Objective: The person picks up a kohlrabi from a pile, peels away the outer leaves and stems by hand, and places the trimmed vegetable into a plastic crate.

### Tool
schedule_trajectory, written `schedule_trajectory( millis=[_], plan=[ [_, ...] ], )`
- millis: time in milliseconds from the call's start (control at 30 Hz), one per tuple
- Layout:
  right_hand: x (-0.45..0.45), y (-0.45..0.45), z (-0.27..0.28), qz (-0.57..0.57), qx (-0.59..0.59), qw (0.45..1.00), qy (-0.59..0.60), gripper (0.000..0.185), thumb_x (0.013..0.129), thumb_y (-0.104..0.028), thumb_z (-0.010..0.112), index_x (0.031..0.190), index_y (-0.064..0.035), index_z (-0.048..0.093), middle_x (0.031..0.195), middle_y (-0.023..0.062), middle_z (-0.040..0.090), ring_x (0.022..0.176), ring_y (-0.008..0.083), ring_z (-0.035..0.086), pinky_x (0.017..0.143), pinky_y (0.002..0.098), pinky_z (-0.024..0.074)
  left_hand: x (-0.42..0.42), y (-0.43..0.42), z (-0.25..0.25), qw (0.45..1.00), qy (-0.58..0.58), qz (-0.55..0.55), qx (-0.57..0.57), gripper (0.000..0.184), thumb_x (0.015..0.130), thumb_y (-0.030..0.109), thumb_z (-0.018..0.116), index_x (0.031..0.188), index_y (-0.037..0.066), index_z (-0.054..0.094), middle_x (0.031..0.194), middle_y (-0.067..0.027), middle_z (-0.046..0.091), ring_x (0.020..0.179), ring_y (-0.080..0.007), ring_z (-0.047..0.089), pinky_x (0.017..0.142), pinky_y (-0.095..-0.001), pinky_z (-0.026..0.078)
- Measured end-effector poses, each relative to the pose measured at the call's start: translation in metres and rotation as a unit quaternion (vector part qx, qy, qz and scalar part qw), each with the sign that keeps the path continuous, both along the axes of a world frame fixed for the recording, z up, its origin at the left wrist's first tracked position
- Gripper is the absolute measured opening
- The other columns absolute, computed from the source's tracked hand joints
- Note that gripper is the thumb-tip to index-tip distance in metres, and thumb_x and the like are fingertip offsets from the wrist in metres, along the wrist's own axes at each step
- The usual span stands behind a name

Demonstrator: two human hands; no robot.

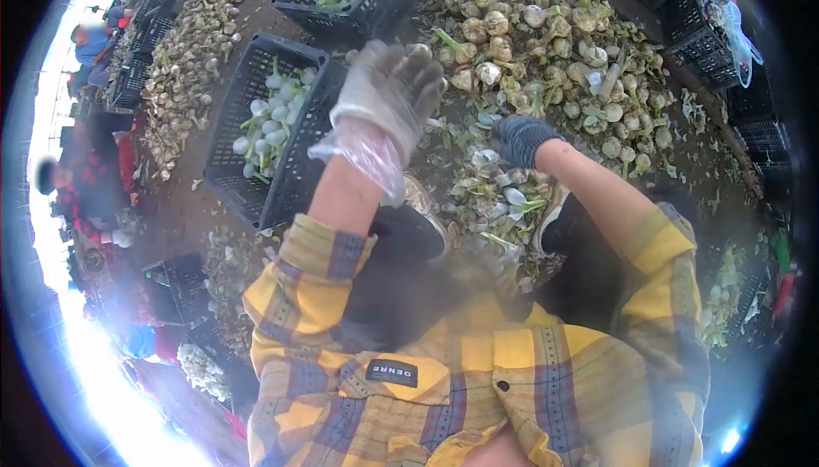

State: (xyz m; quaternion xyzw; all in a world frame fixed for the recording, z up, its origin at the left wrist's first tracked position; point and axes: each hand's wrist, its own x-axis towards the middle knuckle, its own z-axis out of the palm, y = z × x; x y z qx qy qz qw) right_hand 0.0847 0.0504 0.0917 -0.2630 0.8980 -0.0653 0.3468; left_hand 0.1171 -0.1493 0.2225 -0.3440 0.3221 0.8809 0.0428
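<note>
My left hand point(388, 87), in a pale glove with dirty fingers and a clear plastic cuff, is stretched out flat between the crate and the pile. I see nothing in it. Beside it, a black crate point(223, 168) holds smooth white peeled bulbs point(277, 117) with green stalks. My right hand point(522, 139), in a dark grey knitted glove, has its fingers curled over the near edge of a pile of unpeeled bulbs point(554, 49), garlic or onion by the look. What those fingers hold, if anything, is hidden. Below it lie a white bulb point(516, 197) and loose peelings point(478, 181).
Another black crate point(294, 6) with peeled bulbs stands at the far side. A long heap of bulbs point(196, 53) runs along the left. A person point(94, 168) in red and black sits at left. Crates with a plastic bag point(738, 40) stand at right. My shoes flank the peelings.
</note>
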Motion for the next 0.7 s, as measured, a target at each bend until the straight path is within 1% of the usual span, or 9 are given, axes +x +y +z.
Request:
schedule_trajectory(
  millis=[133, 267, 300, 400, 433, 533, 567, 667, 700],
  plan=[
    [-0.043, 0.006, -0.033, -0.155, 0.020, 0.986, 0.063, 0.038, 0.080, -0.030, 0.053, 0.106, -0.0037, 0.058, 0.106, 0.0206, 0.059, 0.100, 0.0347, 0.056, 0.086, 0.0431, 0.0447, -0.001, -0.003, -0.039, 0.998, -0.051, -0.016, 0.034, 0.023, 0.086, 0.028, 0.054, 0.092, 0.006, 0.056, 0.088, -0.0084, 0.062, 0.079, -0.0237, 0.062, 0.066, -0.0338, 0.054],
    [-0.082, 0.022, -0.089, -0.291, 0.063, 0.952, 0.075, 0.052, 0.078, -0.037, 0.057, 0.119, -0.0058, 0.050, 0.116, 0.0208, 0.054, 0.105, 0.0344, 0.054, 0.089, 0.0428, 0.0431, -0.006, 0.008, -0.036, 0.997, -0.044, -0.060, 0.023, 0.026, 0.085, 0.030, 0.056, 0.097, 0.007, 0.055, 0.090, -0.0090, 0.061, 0.077, -0.0228, 0.061, 0.064, -0.0326, 0.052],
    [-0.092, 0.025, -0.099, -0.284, 0.059, 0.955, 0.061, 0.059, 0.077, -0.039, 0.059, 0.124, -0.0069, 0.045, 0.121, 0.0206, 0.050, 0.109, 0.0344, 0.052, 0.091, 0.0424, 0.0422, -0.008, 0.008, -0.037, 0.996, -0.042, -0.073, 0.021, 0.026, 0.085, 0.031, 0.056, 0.097, 0.008, 0.054, 0.090, -0.0092, 0.061, 0.076, -0.0226, 0.061, 0.064, -0.0327, 0.052],
    [-0.108, 0.016, -0.129, -0.303, 0.077, 0.942, 0.120, 0.061, 0.077, -0.041, 0.060, 0.125, -0.0072, 0.045, 0.125, 0.0200, 0.047, 0.112, 0.0333, 0.049, 0.091, 0.0423, 0.0421, -0.016, 0.010, -0.042, 0.993, -0.078, -0.085, 0.023, 0.029, 0.086, 0.033, 0.055, 0.100, 0.008, 0.054, 0.090, -0.0099, 0.061, 0.075, -0.0215, 0.061, 0.061, -0.0317, 0.052],
    [-0.110, 0.010, -0.137, -0.301, 0.089, 0.937, 0.152, 0.057, 0.077, -0.041, 0.060, 0.123, -0.0094, 0.047, 0.126, 0.0180, 0.046, 0.112, 0.0327, 0.049, 0.090, 0.0427, 0.0426, -0.017, 0.012, -0.042, 0.992, -0.087, -0.088, 0.024, 0.029, 0.086, 0.033, 0.055, 0.100, 0.007, 0.054, 0.090, -0.0099, 0.061, 0.075, -0.0216, 0.062, 0.061, -0.0314, 0.053],
    [-0.112, 0.004, -0.159, -0.291, 0.060, 0.942, 0.160, 0.046, 0.080, -0.037, 0.056, 0.118, -0.0117, 0.052, 0.123, 0.0171, 0.047, 0.108, 0.0324, 0.052, 0.088, 0.0438, 0.0435, -0.022, 0.011, -0.050, 0.989, -0.101, -0.098, 0.041, 0.031, 0.086, 0.034, 0.055, 0.102, 0.008, 0.054, 0.091, -0.0096, 0.061, 0.077, -0.0214, 0.062, 0.061, -0.0308, 0.054],
    [-0.107, 0.002, -0.160, -0.277, 0.028, 0.943, 0.181, 0.034, 0.081, -0.028, 0.055, 0.111, -0.0116, 0.056, 0.119, 0.0174, 0.050, 0.104, 0.0317, 0.053, 0.086, 0.0425, 0.0447, -0.023, 0.011, -0.051, 0.989, -0.101, -0.098, 0.043, 0.031, 0.086, 0.034, 0.055, 0.102, 0.008, 0.055, 0.091, -0.0096, 0.061, 0.077, -0.0214, 0.062, 0.061, -0.0309, 0.054],
    [-0.077, 0.006, -0.154, -0.226, -0.077, 0.942, 0.236, 0.028, 0.079, -0.017, 0.054, 0.106, -0.0106, 0.058, 0.114, 0.0171, 0.053, 0.100, 0.0313, 0.055, 0.083, 0.0410, 0.0457, -0.020, 0.012, -0.052, 0.989, -0.102, -0.103, 0.040, 0.030, 0.086, 0.033, 0.055, 0.102, 0.008, 0.055, 0.092, -0.0093, 0.061, 0.077, -0.0210, 0.062, 0.062, -0.0310, 0.054],
    [-0.067, 0.014, -0.157, -0.157, -0.137, 0.935, 0.288, 0.027, 0.077, -0.010, 0.052, 0.103, -0.0098, 0.059, 0.106, 0.0164, 0.056, 0.094, 0.0315, 0.056, 0.080, 0.0401, 0.0462, -0.019, 0.012, -0.051, 0.989, -0.099, -0.106, 0.037, 0.030, 0.086, 0.033, 0.055, 0.102, 0.008, 0.055, 0.092, -0.0091, 0.061, 0.077, -0.0209, 0.062, 0.062, -0.0309, 0.054]
  ],
)
